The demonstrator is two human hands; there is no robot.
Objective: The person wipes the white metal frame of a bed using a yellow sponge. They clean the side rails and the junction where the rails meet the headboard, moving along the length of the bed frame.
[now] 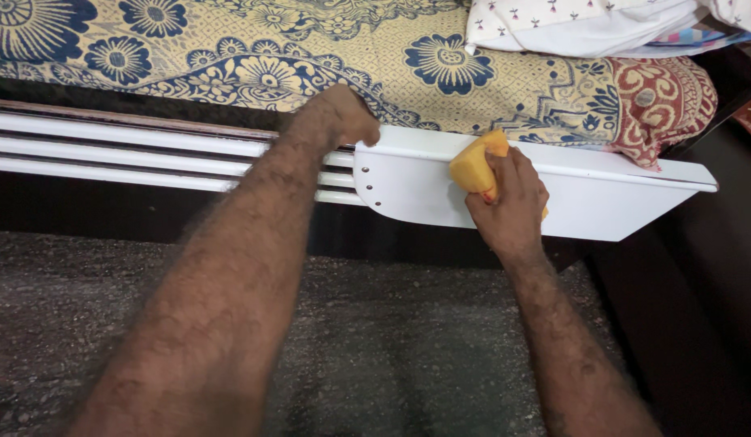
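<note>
Two hands apart: right hand [509, 202] clamped on yellow sponge [475, 164] against white panel [610, 206], left hand [343, 117] gripping its top edge.

Patterned bedspread [311, 48], yellow w/ dark blue flowers, fills top of frame from upper left to right of centre. At its right end, a red & cream patterned cloth [663, 101] hangs over the edge. White pillow [570, 24] w/ small dots sits at top right; a striped item peeks out beside it, too hidden to identify. Speckled grey floor [392, 348] covers lower half. Dark wood furniture [707, 283] along right edge, in shadow.
</note>
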